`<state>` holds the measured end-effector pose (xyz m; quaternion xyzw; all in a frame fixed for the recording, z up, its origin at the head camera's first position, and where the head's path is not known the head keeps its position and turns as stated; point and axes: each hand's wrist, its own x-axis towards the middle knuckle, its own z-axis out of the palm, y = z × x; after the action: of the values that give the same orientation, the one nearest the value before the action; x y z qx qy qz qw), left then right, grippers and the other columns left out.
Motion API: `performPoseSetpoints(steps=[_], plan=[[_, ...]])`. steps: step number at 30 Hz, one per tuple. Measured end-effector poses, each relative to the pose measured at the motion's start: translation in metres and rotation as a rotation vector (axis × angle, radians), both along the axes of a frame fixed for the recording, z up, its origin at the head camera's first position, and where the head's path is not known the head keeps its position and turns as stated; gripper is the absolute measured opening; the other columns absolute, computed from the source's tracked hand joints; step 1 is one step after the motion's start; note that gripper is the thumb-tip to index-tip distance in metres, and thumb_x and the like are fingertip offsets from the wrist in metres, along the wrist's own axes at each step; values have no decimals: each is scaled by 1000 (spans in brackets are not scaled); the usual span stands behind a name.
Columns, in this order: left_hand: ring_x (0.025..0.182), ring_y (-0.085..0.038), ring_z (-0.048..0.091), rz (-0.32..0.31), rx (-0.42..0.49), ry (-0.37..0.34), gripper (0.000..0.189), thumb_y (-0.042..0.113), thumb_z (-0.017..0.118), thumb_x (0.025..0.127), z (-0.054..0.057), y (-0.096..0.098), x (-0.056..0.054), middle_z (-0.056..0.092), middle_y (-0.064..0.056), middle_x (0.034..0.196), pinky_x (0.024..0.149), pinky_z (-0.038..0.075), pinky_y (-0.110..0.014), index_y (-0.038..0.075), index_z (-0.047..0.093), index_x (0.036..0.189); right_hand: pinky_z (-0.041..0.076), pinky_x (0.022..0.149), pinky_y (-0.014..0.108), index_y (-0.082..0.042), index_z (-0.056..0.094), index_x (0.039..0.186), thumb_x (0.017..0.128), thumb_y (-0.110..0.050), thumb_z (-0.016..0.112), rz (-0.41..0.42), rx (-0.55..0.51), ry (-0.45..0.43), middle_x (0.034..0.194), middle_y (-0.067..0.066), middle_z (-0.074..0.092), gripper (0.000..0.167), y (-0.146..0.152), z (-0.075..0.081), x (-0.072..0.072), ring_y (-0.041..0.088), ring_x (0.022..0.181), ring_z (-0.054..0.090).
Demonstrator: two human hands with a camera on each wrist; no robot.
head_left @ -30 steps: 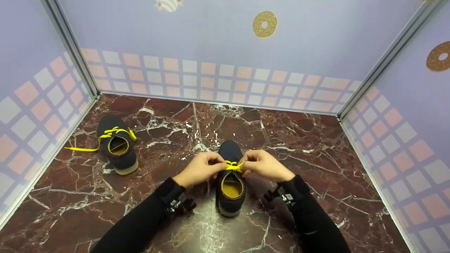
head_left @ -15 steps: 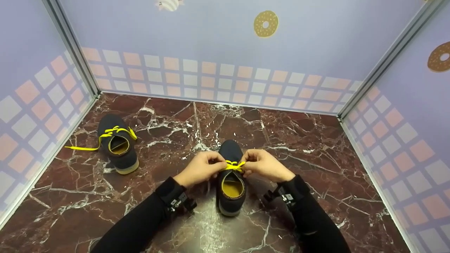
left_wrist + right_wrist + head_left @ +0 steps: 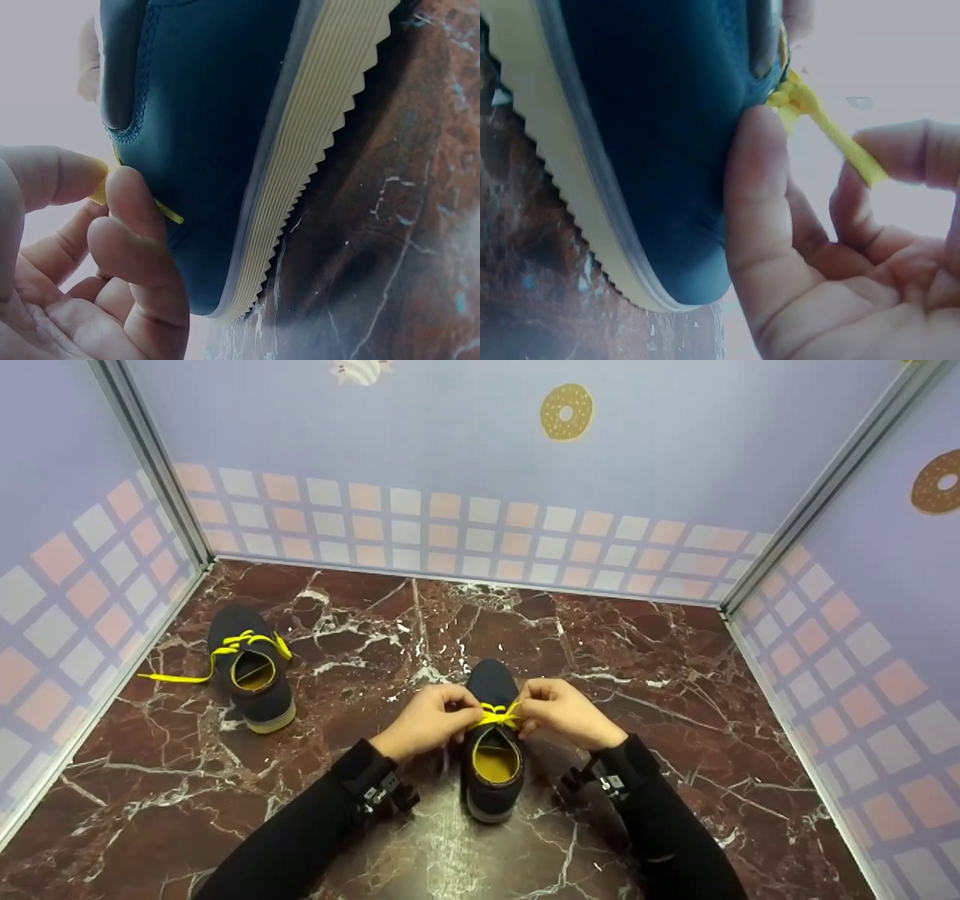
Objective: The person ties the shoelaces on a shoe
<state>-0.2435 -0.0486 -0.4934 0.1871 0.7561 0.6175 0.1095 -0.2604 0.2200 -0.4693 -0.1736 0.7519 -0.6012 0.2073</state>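
A dark shoe (image 3: 493, 679) with a pale ridged sole stands upright on the floor, toe pointing away from me. Yellow shoelace (image 3: 498, 718) forms a knot over its opening. From the left side my left hand (image 3: 429, 721) pinches lace between thumb and forefinger; a short yellow lace tip (image 3: 171, 213) sticks out beyond those fingers against the shoe's side. On the other side my right hand (image 3: 566, 712) holds a stretch of lace (image 3: 840, 142) drawn out from the knot, pinched between two digits. Another of its fingers (image 3: 759, 180) lies along the shoe's upper.
At the left stands a second dark shoe (image 3: 259, 701), its yellow lace (image 3: 176, 678) trailing out across the brown marbled floor (image 3: 360, 817). Patterned panels (image 3: 480, 450) close off the back and both sides. Each sleeve carries a wrist camera.
Both hands stay almost in place, still at the lace. The lace beside the right fingertips has shifted slightly, and a little more yellow shows by the left fingertips.
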Motion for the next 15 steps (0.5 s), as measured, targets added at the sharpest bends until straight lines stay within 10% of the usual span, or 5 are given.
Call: performPoseSetpoints(steps=[15], plan=[[59,-17,60,-3,-7,-9,14,19,80,103,1,1,0,67,-4,76,46,47,-22,6,79,100,69,80,49,2,67,87,101,-6,72,23,136,88,93,14,75,17,7,4,0,26,76,76]])
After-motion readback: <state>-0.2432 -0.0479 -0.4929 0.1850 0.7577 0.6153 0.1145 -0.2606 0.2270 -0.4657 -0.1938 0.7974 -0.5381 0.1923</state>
